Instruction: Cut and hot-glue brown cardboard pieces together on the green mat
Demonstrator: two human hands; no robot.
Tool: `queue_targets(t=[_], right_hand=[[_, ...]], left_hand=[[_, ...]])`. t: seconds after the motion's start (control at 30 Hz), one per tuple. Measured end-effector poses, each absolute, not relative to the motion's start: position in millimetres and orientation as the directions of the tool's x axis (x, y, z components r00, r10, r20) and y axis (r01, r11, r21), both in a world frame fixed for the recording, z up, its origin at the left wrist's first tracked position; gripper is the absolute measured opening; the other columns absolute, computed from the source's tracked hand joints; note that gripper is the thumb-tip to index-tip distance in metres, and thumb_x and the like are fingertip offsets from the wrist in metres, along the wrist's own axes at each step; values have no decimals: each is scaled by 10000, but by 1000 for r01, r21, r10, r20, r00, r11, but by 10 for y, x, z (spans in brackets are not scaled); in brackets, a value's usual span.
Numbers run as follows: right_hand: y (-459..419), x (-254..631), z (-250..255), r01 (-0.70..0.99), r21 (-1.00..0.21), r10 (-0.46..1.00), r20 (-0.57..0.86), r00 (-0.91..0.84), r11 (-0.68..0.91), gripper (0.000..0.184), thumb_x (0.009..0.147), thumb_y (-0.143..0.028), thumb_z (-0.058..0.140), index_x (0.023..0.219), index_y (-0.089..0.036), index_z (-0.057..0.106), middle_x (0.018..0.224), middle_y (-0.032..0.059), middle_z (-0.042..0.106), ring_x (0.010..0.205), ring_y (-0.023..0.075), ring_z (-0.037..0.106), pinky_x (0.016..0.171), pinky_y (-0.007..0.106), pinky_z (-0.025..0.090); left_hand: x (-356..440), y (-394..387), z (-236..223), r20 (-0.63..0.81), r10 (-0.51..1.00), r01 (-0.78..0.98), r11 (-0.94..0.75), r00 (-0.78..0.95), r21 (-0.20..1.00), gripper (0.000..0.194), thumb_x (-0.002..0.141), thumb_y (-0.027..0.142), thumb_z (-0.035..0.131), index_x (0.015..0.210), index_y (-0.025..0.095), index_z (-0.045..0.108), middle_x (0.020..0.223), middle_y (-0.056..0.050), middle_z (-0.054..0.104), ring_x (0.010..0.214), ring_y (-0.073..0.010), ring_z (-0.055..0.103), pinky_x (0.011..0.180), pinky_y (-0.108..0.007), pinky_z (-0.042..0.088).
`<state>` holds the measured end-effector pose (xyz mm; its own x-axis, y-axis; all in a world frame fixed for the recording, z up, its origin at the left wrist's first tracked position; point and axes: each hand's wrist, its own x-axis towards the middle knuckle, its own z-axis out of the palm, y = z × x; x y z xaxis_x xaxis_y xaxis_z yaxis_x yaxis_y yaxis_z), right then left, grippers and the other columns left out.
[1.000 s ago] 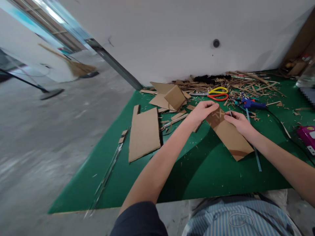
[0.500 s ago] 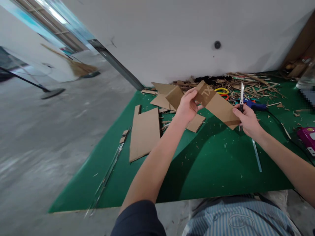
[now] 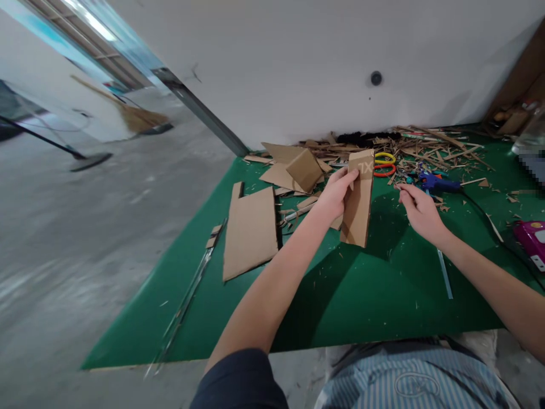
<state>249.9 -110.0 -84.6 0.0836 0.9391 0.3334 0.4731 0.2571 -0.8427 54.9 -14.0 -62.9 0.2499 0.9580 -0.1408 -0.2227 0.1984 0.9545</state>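
My left hand (image 3: 336,196) grips a narrow brown cardboard strip (image 3: 359,201) printed "XL" and holds it upright, just above the green mat (image 3: 374,295). My right hand (image 3: 419,211) hovers palm down to the right of the strip, not touching it, with its fingers curled. Whether the utility knife is still in that hand is hidden. A thin metal ruler (image 3: 443,274) lies on the mat below the right wrist.
A large cardboard sheet (image 3: 251,230) lies at left and a folded piece (image 3: 303,169) behind it. Scissors (image 3: 383,163), a blue glue gun (image 3: 436,182) and cardboard scraps (image 3: 430,146) sit along the wall. A pink object (image 3: 530,238) is at right, and a metal strip (image 3: 187,301) lies along the mat's left edge.
The strip was lifted off the mat by both hands, then turned upright. My right hand has let go of it and dropped toward the mat; the knife blade no longer shows.
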Motion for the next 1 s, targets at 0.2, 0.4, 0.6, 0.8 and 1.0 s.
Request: queue_targets(t=[0.2,0.4,0.6,0.8,1.0], right_hand=[[-1104,2548,-851,686,-641,888,460,-14,343,386,979,-379,380,1190,-210,656,1007,115,674,844,235,607,753,375,460],[-1094,2570,-873,743,-577,872,489,-18,339,400,987,-364,375,1188,-182,668,987,120,676,817,227,600,724,356,452],[-1089,2571,-892,787,-521,858,514,-20,330,397,992,-344,374,1186,-182,680,921,96,675,728,195,584,647,320,438],[-1082,2583,-895,812,-492,847,532,-3,313,373,991,-342,390,1160,-206,694,887,80,669,685,177,577,617,300,431],[-1072,2574,-875,809,-499,846,534,3,312,361,981,-324,409,1160,-204,699,887,75,668,686,177,572,619,301,424]], left_hand=[[511,-223,-475,21,954,37,-34,300,999,163,815,344,665,895,202,675,780,-32,707,688,-187,656,636,-302,523],[475,-263,-356,35,937,91,-71,348,993,127,819,291,645,864,175,670,817,-45,725,727,-193,676,652,-301,524],[462,-286,-315,41,932,169,-109,361,980,191,825,288,635,950,154,688,902,-63,736,794,-196,691,718,-317,545],[452,-310,-279,26,925,194,-107,379,975,202,828,279,624,965,147,690,940,-70,741,815,-187,687,729,-302,545],[423,-295,-286,4,917,225,-102,398,969,167,831,289,621,908,154,680,883,-60,731,793,-187,683,718,-312,545]])
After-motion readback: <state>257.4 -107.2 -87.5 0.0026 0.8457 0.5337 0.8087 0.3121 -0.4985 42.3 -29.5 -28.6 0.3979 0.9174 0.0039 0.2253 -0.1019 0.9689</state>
